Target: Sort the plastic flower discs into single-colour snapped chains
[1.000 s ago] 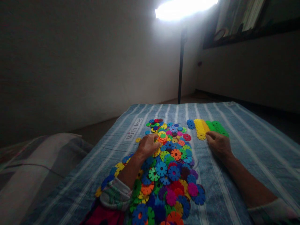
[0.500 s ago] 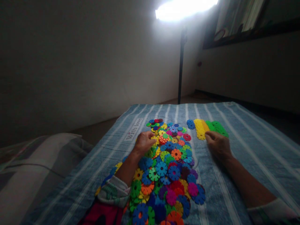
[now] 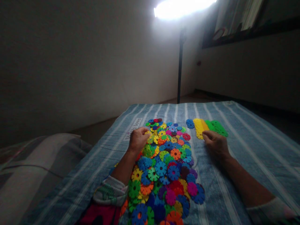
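My left hand is over the left edge of a heap of colourful notched plastic discs. Its thumb and fingers pinch a yellow notched disc. To the right, my right hand is closed, its fingertips at the near end of a yellow row of overlapping discs. What those fingertips hold, if anything, is hidden. A green row lies just beyond that hand, partly covered by it. Left of the yellow row is a short blue row.
A blue cloth with white stripes covers the table. Behind it stands a lit lamp on a dark pole. Grey and white fabric bulges at the left. A window is at the upper right.
My left hand has shifted left and slightly away from me, and a yellow disc appears to have come with it. My right hand stays nearly in place by the yellow row.
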Demonstrator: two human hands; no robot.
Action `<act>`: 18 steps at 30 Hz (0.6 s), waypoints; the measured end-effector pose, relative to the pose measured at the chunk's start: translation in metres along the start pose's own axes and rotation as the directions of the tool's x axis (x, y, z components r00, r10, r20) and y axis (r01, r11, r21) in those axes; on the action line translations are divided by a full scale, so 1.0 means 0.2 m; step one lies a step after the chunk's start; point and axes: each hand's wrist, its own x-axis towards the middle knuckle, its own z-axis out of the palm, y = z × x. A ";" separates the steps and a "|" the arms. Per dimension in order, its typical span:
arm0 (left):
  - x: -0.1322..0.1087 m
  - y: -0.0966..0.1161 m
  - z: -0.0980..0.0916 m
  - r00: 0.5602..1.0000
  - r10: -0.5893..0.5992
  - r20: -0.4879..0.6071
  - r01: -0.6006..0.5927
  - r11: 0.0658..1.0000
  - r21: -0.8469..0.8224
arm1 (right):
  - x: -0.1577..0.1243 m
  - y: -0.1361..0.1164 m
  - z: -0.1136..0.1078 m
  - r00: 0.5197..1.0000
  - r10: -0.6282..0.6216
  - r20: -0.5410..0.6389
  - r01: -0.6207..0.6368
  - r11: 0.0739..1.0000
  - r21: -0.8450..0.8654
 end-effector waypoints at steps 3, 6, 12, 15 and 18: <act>0.01 -0.02 0.01 1.000 -0.025 -0.016 0.025 1.000 0.002 | 0.00 0.00 0.00 1.000 -0.005 0.005 0.005 1.000 0.007; 0.01 -0.03 0.00 0.999 -0.030 -0.039 0.033 0.996 0.081 | 0.00 0.01 0.01 1.000 -0.002 0.014 0.002 1.000 0.013; -0.01 0.02 -0.03 1.000 0.016 -0.020 -0.008 0.945 0.326 | 0.00 0.01 0.01 1.000 0.017 0.024 -0.017 0.999 0.027; -0.03 0.06 -0.04 0.998 0.042 -0.039 -0.026 0.935 0.354 | -0.01 0.00 0.01 0.999 0.027 0.028 -0.028 0.999 0.023; -0.04 0.07 -0.03 0.998 0.054 -0.026 -0.044 0.955 0.294 | 0.00 -0.01 0.00 0.999 0.037 0.020 -0.038 0.998 0.051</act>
